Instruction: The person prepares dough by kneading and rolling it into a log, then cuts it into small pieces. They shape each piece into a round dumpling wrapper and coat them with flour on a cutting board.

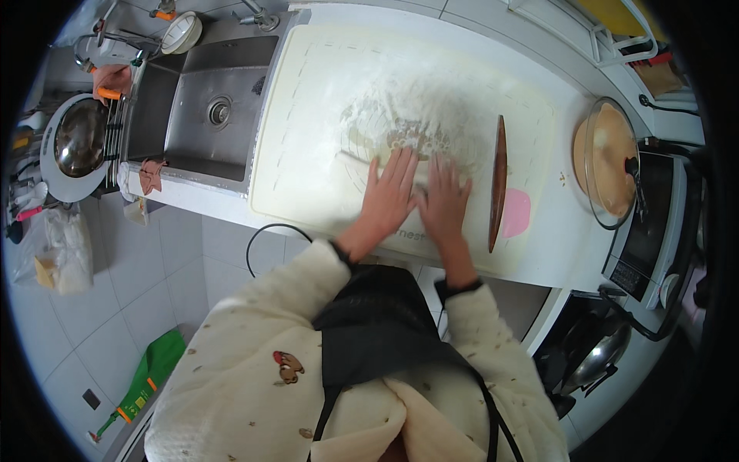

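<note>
Two flat hands are pressing side by side on the big cream rectangular pastry mat (308, 154) that is covering the white counter in front of me, and between them and the mat a pale roll of dough (356, 158) is lying. I am seeing only its left end, poking out past my left fingertips; the rest is hiding beneath my palms, so its long axis is running left to right across me, crosswise to my fingers. My left hand (390, 192) is lying with fingers spread and straight, palm down, gripping nothing; my right hand (445, 202) is doing the same just beside it, thumbs nearly touching. Both are sitting directly over the dough, neither one nearer than the other. Loose white flour (431, 108) is spreading over the mat just beyond my fingertips. Just right of my right hand, a slim dark wooden rolling pin (498, 181) with tapered ends is lying along the mat's right edge, pointing away from me, with a small pink rounded plastic scraper (516, 213) touching it on its far side.
</note>
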`<control>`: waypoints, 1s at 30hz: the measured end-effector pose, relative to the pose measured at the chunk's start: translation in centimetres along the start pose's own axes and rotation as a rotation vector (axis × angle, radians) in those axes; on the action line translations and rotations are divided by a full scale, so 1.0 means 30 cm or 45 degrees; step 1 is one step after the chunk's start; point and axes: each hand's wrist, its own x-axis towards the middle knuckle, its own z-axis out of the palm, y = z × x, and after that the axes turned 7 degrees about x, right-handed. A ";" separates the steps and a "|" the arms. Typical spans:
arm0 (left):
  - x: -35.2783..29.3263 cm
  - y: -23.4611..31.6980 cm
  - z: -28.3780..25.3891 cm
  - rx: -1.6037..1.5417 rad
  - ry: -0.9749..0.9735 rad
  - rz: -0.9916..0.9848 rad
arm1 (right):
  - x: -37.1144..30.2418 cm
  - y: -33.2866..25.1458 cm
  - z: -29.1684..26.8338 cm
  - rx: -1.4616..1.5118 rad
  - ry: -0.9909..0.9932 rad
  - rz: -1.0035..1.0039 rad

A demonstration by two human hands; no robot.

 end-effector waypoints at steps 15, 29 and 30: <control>-0.094 -0.037 -0.040 0.156 -0.059 0.003 | -0.140 -0.006 -0.040 -0.047 0.028 0.084; -0.121 -0.047 -0.036 0.292 -0.017 -0.169 | -0.139 0.044 -0.054 0.016 0.066 0.103; -0.138 -0.052 -0.034 0.298 -0.052 -0.132 | -0.085 0.053 -0.073 -0.029 0.045 0.119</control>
